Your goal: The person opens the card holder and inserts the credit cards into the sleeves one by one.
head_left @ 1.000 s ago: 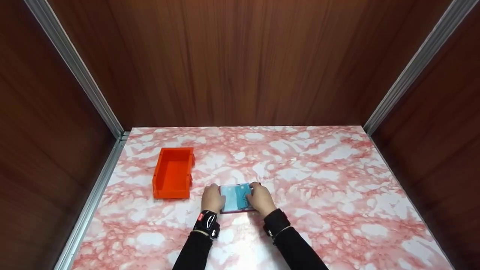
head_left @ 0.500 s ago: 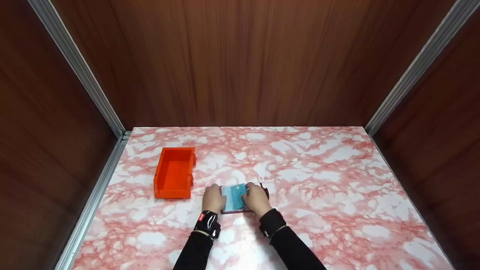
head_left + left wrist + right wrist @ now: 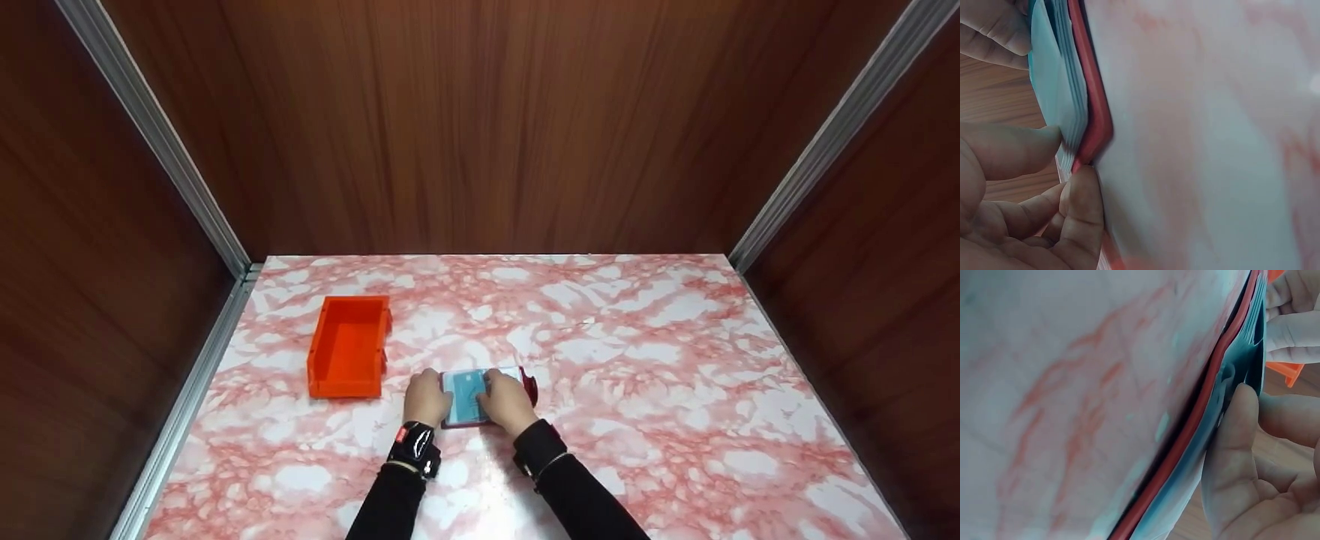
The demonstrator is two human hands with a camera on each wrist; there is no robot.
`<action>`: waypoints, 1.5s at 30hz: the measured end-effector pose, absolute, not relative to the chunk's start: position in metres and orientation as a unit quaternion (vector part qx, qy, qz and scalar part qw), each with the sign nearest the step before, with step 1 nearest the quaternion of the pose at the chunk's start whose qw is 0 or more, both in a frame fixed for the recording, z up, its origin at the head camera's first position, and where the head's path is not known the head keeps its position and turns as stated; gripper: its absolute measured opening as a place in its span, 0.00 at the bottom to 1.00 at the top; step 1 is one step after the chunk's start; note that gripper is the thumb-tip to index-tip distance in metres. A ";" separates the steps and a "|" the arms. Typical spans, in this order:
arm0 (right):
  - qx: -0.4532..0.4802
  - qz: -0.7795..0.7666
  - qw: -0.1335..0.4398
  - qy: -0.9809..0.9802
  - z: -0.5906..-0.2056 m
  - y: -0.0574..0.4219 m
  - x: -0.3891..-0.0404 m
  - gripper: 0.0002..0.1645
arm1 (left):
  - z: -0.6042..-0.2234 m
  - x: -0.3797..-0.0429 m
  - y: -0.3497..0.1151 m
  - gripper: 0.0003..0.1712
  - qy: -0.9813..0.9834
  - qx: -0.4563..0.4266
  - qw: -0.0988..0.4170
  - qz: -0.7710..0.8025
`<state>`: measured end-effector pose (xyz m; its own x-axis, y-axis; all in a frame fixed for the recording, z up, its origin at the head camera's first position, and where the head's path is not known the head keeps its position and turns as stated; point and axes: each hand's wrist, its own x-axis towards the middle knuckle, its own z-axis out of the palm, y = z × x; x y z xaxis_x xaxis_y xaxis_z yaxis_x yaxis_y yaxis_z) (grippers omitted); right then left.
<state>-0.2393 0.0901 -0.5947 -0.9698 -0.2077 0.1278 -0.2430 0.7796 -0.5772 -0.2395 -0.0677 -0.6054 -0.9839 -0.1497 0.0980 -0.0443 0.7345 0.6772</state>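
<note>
A card holder with a red cover (image 3: 1207, 394) and a stack of clear plastic sleeves (image 3: 1075, 84) lies spread on the table in the head view. Over its left half is a light-blue card (image 3: 465, 396), its right edge partly hidden by fingers. My left hand (image 3: 427, 399) pinches the holder's left edge, thumb on top of the sleeves and fingers at the cover. From the right, my right hand (image 3: 508, 401) pinches the card between thumb and fingers. A gap shows between the card and the sleeves in the right wrist view.
An orange-red open bin (image 3: 349, 349) stands on the marbled pink-and-white table (image 3: 637, 420), left of and beyond the hands. Brown wood panels (image 3: 480, 127) with metal corner rails enclose the table at the back and sides.
My right hand has slid left with the blue card, which now lies straighter and farther over the holder's left half. The holder's dark red right end has come into view. My left hand keeps its place.
</note>
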 end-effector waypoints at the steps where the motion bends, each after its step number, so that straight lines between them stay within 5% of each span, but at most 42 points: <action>1: 0.121 0.310 0.028 -0.942 -0.595 0.090 -0.239 0.18 | -0.605 -0.239 -0.068 0.10 -0.928 0.052 0.074 -0.361; 10: 0.142 0.310 0.031 -0.940 -0.598 0.088 -0.239 0.15 | -0.603 -0.237 -0.068 0.08 -0.923 0.038 0.111 -0.367; 28: 0.162 0.315 0.019 -0.935 -0.592 0.091 -0.236 0.15 | -0.609 -0.242 -0.068 0.11 -0.930 0.050 0.079 -0.356; 45: 0.172 0.310 0.098 -0.930 -0.566 0.108 -0.237 0.11 | -0.607 -0.240 -0.068 0.10 -0.929 0.043 0.084 -0.357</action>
<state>-0.2373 0.1080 -0.5656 -0.9215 -0.2599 0.2885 -0.3810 0.7488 -0.5423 -0.2396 -0.0680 -0.6071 -0.9823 -0.1400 0.1247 -0.0204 0.7409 0.6713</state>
